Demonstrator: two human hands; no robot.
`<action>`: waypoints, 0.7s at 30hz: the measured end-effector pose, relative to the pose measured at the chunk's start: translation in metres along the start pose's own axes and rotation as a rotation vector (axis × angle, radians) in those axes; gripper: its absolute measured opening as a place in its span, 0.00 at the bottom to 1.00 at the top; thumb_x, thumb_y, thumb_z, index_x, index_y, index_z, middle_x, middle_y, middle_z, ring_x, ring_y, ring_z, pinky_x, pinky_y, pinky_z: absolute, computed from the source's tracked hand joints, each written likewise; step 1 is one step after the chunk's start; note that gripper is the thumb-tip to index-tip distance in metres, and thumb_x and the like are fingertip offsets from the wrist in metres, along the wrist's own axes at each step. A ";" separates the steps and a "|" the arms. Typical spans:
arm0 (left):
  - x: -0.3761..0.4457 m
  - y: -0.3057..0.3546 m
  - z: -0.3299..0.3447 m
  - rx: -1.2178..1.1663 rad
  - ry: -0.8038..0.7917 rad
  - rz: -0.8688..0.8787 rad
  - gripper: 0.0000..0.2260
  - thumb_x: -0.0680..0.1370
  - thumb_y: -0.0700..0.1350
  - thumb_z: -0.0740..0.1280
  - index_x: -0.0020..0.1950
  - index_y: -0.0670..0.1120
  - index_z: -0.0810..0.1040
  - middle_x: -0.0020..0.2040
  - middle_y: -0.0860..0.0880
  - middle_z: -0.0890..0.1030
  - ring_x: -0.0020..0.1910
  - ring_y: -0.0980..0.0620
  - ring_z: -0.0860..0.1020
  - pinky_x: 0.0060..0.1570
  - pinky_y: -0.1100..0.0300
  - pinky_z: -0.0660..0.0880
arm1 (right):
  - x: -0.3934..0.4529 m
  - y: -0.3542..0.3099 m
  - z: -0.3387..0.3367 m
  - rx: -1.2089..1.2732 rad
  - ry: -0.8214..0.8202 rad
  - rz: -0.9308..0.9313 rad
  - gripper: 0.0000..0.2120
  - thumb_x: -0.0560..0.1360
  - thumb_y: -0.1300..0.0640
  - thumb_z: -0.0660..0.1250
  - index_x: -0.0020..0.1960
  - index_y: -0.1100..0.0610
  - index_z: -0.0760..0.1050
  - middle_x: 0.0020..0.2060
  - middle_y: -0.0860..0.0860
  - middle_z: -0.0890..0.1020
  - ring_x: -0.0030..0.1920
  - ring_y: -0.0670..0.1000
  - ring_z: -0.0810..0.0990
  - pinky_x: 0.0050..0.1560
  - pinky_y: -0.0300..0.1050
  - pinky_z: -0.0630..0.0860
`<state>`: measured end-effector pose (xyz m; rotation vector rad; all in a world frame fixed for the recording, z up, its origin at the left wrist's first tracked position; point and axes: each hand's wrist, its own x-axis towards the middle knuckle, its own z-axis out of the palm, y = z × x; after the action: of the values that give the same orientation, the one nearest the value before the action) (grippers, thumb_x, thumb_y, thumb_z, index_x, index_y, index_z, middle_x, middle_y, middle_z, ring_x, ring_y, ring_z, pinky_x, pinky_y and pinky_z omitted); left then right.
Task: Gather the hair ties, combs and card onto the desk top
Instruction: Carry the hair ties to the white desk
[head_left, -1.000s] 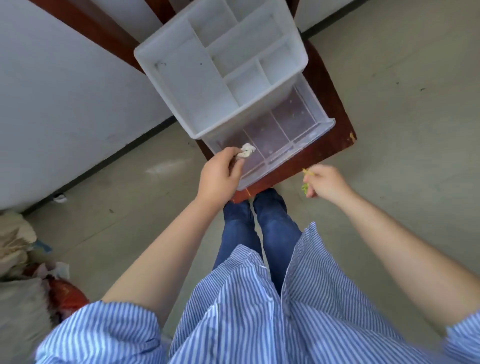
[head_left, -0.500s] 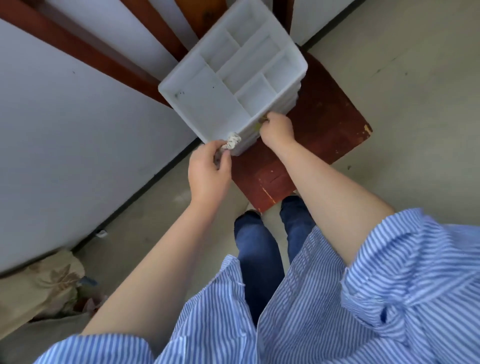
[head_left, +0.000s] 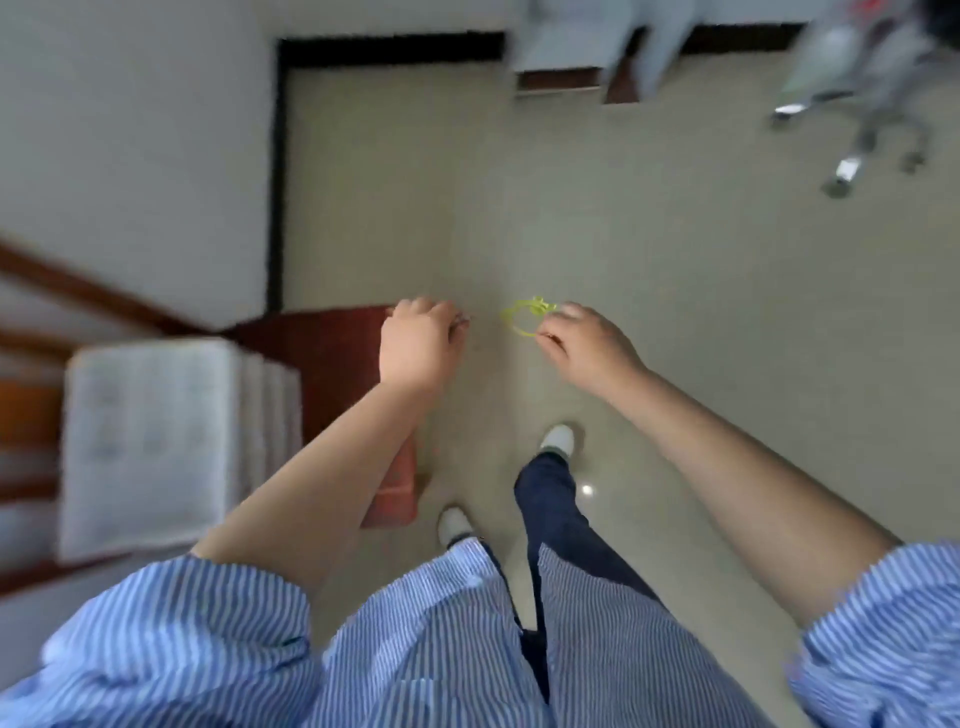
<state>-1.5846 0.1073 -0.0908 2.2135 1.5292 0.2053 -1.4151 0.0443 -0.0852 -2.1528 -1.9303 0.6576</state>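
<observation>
My right hand (head_left: 587, 345) is over the floor and pinches a thin yellow-green hair tie (head_left: 523, 318), whose loop hangs out to the left of my fingers. My left hand (head_left: 420, 343) is a closed fist above the corner of the red-brown stand (head_left: 332, 353). Only a pale sliver of the white hair tie (head_left: 461, 321) shows at its fingertips. No combs or card are in view. The whole view is blurred by motion.
The white drawer organizer (head_left: 150, 447) stands on the red-brown stand at the left, with its drawers shut. A wall with dark skirting (head_left: 275, 182) runs behind it. At the top right is an office chair base (head_left: 852, 156), and grey furniture (head_left: 571, 36) sits at the top. My feet are on the beige floor (head_left: 675, 260).
My right hand pushed the drawer shut, then both hands left the organizer. My view has swung right, so the organizer is now at the left and both hands are over the floor.
</observation>
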 end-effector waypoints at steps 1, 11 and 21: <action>0.010 0.034 0.007 0.021 -0.039 0.114 0.11 0.78 0.44 0.62 0.56 0.41 0.79 0.53 0.38 0.80 0.55 0.39 0.75 0.52 0.50 0.72 | -0.018 0.026 -0.019 -0.056 0.077 0.058 0.10 0.77 0.61 0.61 0.48 0.67 0.78 0.50 0.65 0.78 0.54 0.61 0.75 0.50 0.52 0.75; 0.012 0.420 0.114 0.101 -0.305 0.966 0.11 0.80 0.45 0.60 0.55 0.40 0.77 0.52 0.38 0.79 0.55 0.41 0.74 0.52 0.52 0.72 | -0.239 0.268 -0.172 -0.336 0.440 0.671 0.02 0.64 0.71 0.71 0.36 0.69 0.78 0.39 0.63 0.81 0.42 0.62 0.80 0.37 0.51 0.79; 0.002 0.758 0.236 0.251 -0.344 1.361 0.10 0.80 0.44 0.58 0.52 0.41 0.77 0.50 0.40 0.79 0.52 0.44 0.73 0.48 0.54 0.70 | -0.392 0.518 -0.298 -0.479 0.479 0.940 0.14 0.52 0.62 0.82 0.25 0.60 0.76 0.21 0.55 0.78 0.22 0.54 0.78 0.19 0.39 0.73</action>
<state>-0.8521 -0.1761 0.0275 2.8939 -0.3155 0.0101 -0.8447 -0.3657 0.0452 -3.1075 -0.8122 -0.2796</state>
